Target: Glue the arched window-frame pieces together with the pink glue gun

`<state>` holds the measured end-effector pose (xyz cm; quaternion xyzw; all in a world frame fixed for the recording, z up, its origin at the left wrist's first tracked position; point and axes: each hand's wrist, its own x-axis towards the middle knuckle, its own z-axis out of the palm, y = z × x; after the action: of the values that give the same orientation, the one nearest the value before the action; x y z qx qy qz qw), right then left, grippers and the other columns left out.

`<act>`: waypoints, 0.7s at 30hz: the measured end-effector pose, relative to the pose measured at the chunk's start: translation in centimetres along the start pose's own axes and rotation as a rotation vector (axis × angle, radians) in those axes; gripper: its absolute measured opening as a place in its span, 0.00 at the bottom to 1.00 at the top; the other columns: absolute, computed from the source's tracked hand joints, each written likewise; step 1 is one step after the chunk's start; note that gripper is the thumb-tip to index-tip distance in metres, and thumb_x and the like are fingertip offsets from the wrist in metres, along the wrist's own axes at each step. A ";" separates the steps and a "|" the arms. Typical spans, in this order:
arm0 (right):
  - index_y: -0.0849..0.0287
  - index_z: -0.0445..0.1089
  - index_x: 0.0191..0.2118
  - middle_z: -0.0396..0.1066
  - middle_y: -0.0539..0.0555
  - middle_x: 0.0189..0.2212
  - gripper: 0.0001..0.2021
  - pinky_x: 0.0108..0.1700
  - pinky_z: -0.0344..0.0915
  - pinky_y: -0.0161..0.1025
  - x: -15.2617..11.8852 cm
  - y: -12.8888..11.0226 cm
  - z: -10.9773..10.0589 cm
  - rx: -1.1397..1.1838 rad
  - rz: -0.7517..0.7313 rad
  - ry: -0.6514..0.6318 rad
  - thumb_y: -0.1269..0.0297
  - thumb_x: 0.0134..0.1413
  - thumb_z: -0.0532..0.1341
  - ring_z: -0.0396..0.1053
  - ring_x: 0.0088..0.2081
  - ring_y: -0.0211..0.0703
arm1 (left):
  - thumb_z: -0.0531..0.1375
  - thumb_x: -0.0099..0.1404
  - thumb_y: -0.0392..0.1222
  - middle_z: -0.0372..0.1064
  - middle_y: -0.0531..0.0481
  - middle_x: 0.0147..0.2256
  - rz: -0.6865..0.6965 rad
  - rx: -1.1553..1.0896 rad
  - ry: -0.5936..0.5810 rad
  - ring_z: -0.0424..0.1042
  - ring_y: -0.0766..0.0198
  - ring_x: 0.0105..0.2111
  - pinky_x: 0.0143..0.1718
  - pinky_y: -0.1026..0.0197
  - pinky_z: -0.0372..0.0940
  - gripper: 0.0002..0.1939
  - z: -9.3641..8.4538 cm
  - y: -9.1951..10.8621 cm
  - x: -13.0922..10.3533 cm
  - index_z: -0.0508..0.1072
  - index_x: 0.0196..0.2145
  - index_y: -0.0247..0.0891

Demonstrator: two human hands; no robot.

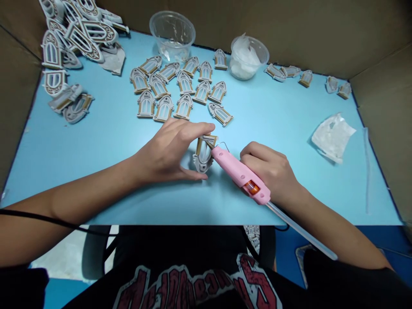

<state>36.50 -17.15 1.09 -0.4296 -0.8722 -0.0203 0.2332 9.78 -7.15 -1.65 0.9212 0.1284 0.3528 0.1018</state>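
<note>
My left hand grips a small arched window piece between thumb and fingers, its pointed end toward me. The piece is white and grey with gold-brown edging. My right hand is wrapped round a pink hot glue gun, whose metal nozzle meets the flat end of the window piece. A clear glue stick sticks out of the gun's back end. Whether glue is flowing at the tip I cannot tell. Beyond my left hand lie several similar window pieces on the table.
Larger arched frames are heaped at the back left of the blue table. Two clear plastic tubs stand at the back, one with white material. A white scrap and a loose glue stick lie right. Cardboard walls surround the table.
</note>
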 end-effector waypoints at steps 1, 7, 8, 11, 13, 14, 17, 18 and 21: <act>0.55 0.58 0.26 0.62 0.50 0.28 0.16 0.26 0.56 0.38 0.0 0.0 0.0 0.004 0.002 -0.002 0.76 0.66 0.57 0.58 0.26 0.36 | 0.71 0.66 0.58 0.75 0.42 0.56 0.005 -0.005 0.011 0.78 0.48 0.51 0.51 0.47 0.70 0.50 0.0 0.0 0.0 0.47 0.73 0.50; 0.55 0.58 0.25 0.62 0.50 0.28 0.17 0.26 0.57 0.38 0.0 0.0 -0.1 -0.017 0.009 -0.021 0.76 0.66 0.58 0.58 0.26 0.37 | 0.70 0.66 0.61 0.76 0.42 0.56 0.008 0.017 0.009 0.79 0.48 0.50 0.49 0.46 0.71 0.48 0.1 -0.1 0.0 0.47 0.72 0.50; 0.55 0.58 0.25 0.62 0.50 0.27 0.17 0.26 0.57 0.38 0.0 -0.1 -0.1 -0.020 0.007 -0.018 0.77 0.66 0.57 0.58 0.26 0.37 | 0.70 0.66 0.61 0.75 0.42 0.56 0.001 0.020 0.003 0.79 0.48 0.50 0.49 0.46 0.71 0.48 0.1 -0.1 0.0 0.47 0.72 0.51; 0.55 0.57 0.25 0.61 0.50 0.26 0.18 0.26 0.56 0.38 0.1 -0.1 -0.1 -0.023 -0.001 -0.002 0.80 0.64 0.55 0.57 0.25 0.37 | 0.70 0.66 0.61 0.76 0.40 0.56 0.043 0.018 0.033 0.78 0.49 0.51 0.50 0.46 0.71 0.49 0.1 -0.2 0.0 0.50 0.72 0.45; 0.55 0.57 0.25 0.60 0.50 0.26 0.18 0.26 0.56 0.38 0.2 -0.1 -0.1 -0.025 -0.011 0.004 0.81 0.64 0.55 0.57 0.25 0.37 | 0.71 0.65 0.62 0.76 0.40 0.56 0.049 0.026 0.037 0.78 0.49 0.51 0.50 0.46 0.71 0.48 0.1 -0.2 -0.1 0.51 0.71 0.43; 0.55 0.57 0.25 0.60 0.50 0.26 0.18 0.26 0.56 0.38 0.2 -0.1 -0.1 -0.026 -0.015 0.007 0.81 0.64 0.54 0.57 0.25 0.37 | 0.71 0.65 0.62 0.76 0.40 0.56 0.028 0.034 0.019 0.78 0.49 0.51 0.50 0.46 0.71 0.48 0.1 -0.1 -0.1 0.51 0.71 0.45; 0.55 0.57 0.25 0.60 0.50 0.26 0.18 0.26 0.56 0.38 0.2 -0.1 -0.1 -0.030 -0.013 0.011 0.80 0.65 0.55 0.56 0.25 0.37 | 0.70 0.65 0.62 0.75 0.42 0.57 -0.042 0.045 -0.039 0.78 0.47 0.52 0.52 0.45 0.69 0.48 0.0 0.0 -0.2 0.49 0.71 0.50; 0.54 0.57 0.25 0.60 0.50 0.26 0.18 0.26 0.55 0.39 0.1 -0.1 -0.1 -0.030 -0.006 0.007 0.79 0.65 0.55 0.56 0.25 0.37 | 0.71 0.64 0.61 0.75 0.42 0.57 -0.043 0.039 -0.034 0.78 0.47 0.52 0.52 0.45 0.69 0.49 0.0 0.1 -0.2 0.49 0.72 0.51; 0.54 0.57 0.24 0.60 0.50 0.26 0.18 0.26 0.56 0.39 0.1 -0.1 -0.2 -0.026 0.015 -0.019 0.79 0.65 0.55 0.57 0.25 0.37 | 0.72 0.64 0.60 0.75 0.43 0.57 -0.028 0.015 0.008 0.78 0.48 0.51 0.52 0.46 0.70 0.49 -0.1 0.2 -0.1 0.50 0.72 0.51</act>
<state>36.44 -17.21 1.28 -0.4395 -0.8706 -0.0260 0.2195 9.67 -7.36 -1.62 0.9185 0.1445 0.3543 0.0994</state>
